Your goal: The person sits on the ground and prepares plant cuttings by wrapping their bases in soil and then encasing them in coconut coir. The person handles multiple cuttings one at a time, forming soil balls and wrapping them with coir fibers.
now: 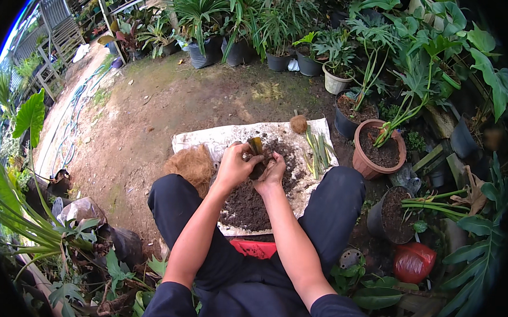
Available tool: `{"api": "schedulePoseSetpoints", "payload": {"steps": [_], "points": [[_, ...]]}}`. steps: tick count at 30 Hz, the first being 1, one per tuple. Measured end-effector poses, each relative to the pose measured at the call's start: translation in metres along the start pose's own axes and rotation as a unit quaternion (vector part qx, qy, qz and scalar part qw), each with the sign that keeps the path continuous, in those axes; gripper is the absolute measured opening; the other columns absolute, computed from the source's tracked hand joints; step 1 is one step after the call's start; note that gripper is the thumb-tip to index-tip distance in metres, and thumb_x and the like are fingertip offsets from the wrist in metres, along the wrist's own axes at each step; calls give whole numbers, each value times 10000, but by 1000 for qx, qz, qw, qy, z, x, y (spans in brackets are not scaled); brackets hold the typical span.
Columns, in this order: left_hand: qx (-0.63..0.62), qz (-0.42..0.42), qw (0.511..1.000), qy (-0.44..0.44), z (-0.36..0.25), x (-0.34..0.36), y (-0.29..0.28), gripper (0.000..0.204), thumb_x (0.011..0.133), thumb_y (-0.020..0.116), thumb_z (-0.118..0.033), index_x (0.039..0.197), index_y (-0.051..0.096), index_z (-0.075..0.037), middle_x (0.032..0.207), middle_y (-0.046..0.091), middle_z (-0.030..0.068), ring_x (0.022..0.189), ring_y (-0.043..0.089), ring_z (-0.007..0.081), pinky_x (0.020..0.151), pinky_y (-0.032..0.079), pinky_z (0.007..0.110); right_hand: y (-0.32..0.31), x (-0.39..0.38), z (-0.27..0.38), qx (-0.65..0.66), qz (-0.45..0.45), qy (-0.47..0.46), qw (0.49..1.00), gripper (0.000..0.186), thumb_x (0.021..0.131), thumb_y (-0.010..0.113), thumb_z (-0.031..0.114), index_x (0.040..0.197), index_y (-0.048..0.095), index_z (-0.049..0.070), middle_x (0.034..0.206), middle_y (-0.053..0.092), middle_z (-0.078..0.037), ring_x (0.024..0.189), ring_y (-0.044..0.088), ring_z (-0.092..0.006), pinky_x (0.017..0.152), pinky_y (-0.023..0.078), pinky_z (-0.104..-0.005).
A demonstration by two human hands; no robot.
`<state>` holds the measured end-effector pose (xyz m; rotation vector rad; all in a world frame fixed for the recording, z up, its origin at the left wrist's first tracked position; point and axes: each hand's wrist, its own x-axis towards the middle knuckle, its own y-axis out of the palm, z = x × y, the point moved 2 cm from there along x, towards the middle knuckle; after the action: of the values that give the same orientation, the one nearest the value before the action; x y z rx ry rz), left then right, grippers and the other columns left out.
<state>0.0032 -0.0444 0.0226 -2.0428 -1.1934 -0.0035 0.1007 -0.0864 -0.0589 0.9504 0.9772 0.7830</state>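
Both my hands meet over a white woven sheet (194, 136) between my knees. A short, dark leaf cutting with yellowish edges (256, 143) stands upright between them, held in the fingers of my left hand (236, 164). My right hand (272, 170) is cupped around the dark soil at its base; the fingers partly hide what lies inside. Loose dark soil (248, 207) is heaped below. Brown coconut fibre (190, 166) lies left of my hands. Several striped green leaf cuttings (319, 152) lie to the right, near a round fibre-wrapped ball (298, 124).
A red object (254, 249), perhaps a stool, shows between my legs. A terracotta pot (379, 149) and dark pots (391, 213) stand at the right, with a red plastic bag (414, 263). Potted plants (205, 52) line the back. A hose (70, 118) runs along the left.
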Motion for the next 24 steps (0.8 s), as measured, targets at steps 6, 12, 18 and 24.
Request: {"api": "schedulePoseSetpoints", "payload": {"steps": [6,12,18,24], "points": [[-108,-40,990,-86,2,2,5,293,778,804,-217,911,741,36,826,745,143,727,701,177,711,542,331,4,-3,-2,-69,-24,-165,984,340,1007,482,432,1000,600,114,882,630,-25,738,621,-189,615,502,-327],[-83,11,995,-54,-5,-5,21,274,773,797,-190,919,739,35,833,740,166,733,706,200,686,540,352,-12,-1,2,-52,-156,-212,963,468,988,516,552,812,506,118,752,521,-1,616,530,-122,509,442,-324],[-54,42,998,-2,-8,-7,26,242,785,779,-153,930,734,36,837,739,174,751,715,216,693,542,367,-13,14,7,5,-162,-166,973,469,980,519,563,774,462,145,733,513,-4,630,540,-131,546,456,-323],[-78,-50,991,-91,1,1,12,246,787,772,-159,896,730,58,792,737,151,685,706,180,638,546,334,-7,7,0,-21,-16,-129,991,387,986,425,533,1073,576,187,887,599,1,689,608,-166,534,463,-322]]}}
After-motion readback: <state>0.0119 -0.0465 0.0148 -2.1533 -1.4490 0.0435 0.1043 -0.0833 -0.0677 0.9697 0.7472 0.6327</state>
